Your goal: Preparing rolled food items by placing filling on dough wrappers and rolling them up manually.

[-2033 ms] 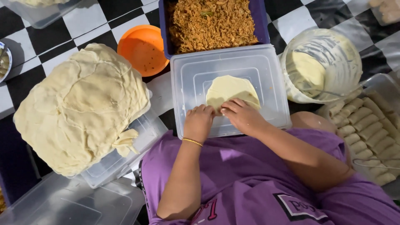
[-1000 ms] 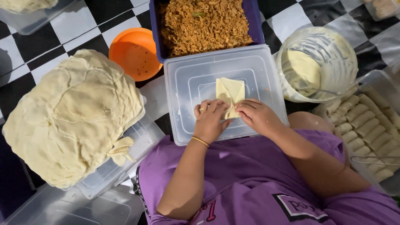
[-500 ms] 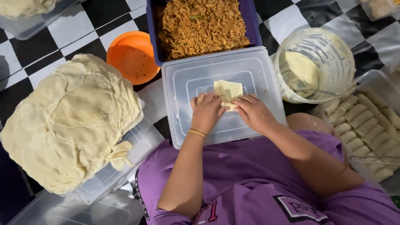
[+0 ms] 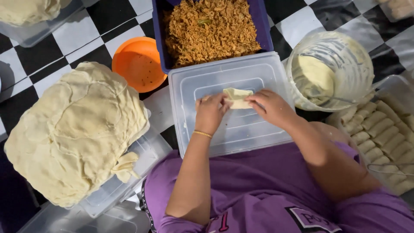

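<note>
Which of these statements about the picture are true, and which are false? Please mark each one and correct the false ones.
1. Both hands touch a folded wrapper on a clear plastic lid. True: the left hand and the right hand hold it from either side.
2. The orange bowl is full of filling. False: it looks almost empty.
3. The shredded brown filling lies in a dark blue tub. True.
4. The finished rolls lie to the person's left. False: they lie to the right, in a clear tray.
5. A big stack of flat wrappers lies to the person's left. True.
</note>
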